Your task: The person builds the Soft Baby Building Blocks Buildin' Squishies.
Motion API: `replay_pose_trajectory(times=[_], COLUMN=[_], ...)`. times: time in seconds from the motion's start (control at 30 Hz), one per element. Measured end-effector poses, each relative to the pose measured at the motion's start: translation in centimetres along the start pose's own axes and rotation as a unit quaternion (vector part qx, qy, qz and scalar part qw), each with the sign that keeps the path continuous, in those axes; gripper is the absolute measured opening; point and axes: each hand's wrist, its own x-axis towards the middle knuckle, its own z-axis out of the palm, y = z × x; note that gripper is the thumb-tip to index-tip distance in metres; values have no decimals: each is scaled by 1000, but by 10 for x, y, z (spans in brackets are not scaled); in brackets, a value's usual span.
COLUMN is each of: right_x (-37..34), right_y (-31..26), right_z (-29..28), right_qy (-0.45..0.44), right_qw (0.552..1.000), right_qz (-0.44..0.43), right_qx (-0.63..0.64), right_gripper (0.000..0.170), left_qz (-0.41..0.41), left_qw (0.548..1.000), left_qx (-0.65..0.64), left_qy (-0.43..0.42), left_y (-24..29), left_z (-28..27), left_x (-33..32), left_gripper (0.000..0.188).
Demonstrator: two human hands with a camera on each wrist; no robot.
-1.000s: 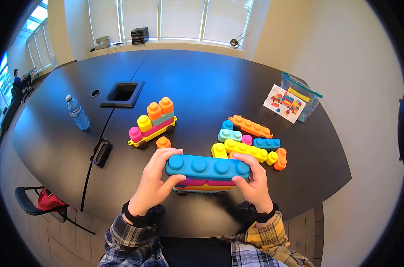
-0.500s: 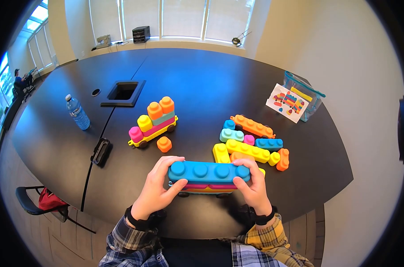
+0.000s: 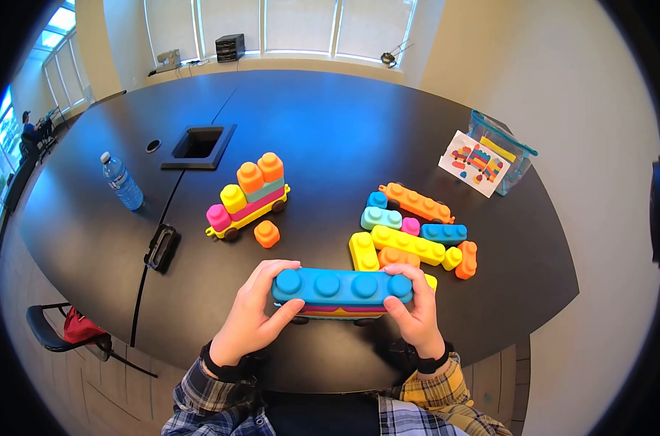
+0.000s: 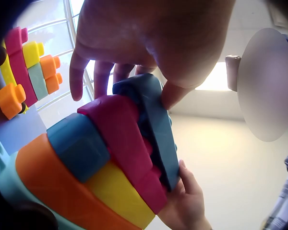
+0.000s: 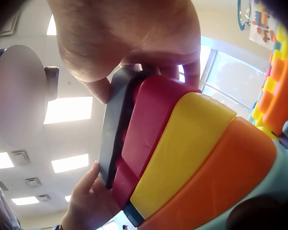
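Observation:
A long blue block [image 3: 343, 286] with a row of studs lies across the top of a stacked block car near the table's front edge. My left hand [image 3: 255, 312] pinches its left end, thumb on the near side, and my right hand [image 3: 415, 312] pinches its right end. From the left wrist view, the blue block [image 4: 158, 129] sits over magenta blocks [image 4: 122, 139], with a dark gap between them. Below are a yellow block [image 4: 121, 194], a smaller blue block [image 4: 79, 146] and an orange block [image 4: 62, 182] on a light teal base [image 5: 278, 187].
Behind the left hand stand a yellow car with stacked blocks [image 3: 250, 207] and a loose orange block [image 3: 266, 234]. Loose blocks and an orange car base [image 3: 418, 203] lie to the right. Farther off are a bottle [image 3: 123, 183], a picture card [image 3: 474, 164], a clear bag [image 3: 515, 156] and a black case [image 3: 160, 248].
Both hands and the long blue block have moved slightly down toward the stack in the head view. The hold at both ends is the same.

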Motion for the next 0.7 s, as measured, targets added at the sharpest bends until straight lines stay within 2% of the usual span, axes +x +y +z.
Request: replay_pose_trajectory(times=[0.2,0.4,0.6,0.67,0.7], right_x=[1,4,10,13,12], right_y=[-7,-8,-17,-17,-18], right_z=[1,1,-5,-7,-8], right_qy=[3,9,-13,-34,-33], right_qw=[1000,999,997,993,993], right_qz=[18,29,77,112,111], right_qx=[-12,-27,-20,-31,-32], right_gripper=[43,40,40,40,40], left_qz=[6,-35,-39,-102,-100], left_qw=[1000,999,998,992,992], left_qx=[12,24,33,3,3], left_qy=[-10,-22,-43,-73,-73], left_y=[3,10,7,7,8], left_z=[-2,-6,-10,-12,-13], left_x=[2,6,5,7,7], left_gripper=[51,53,53,61,61])
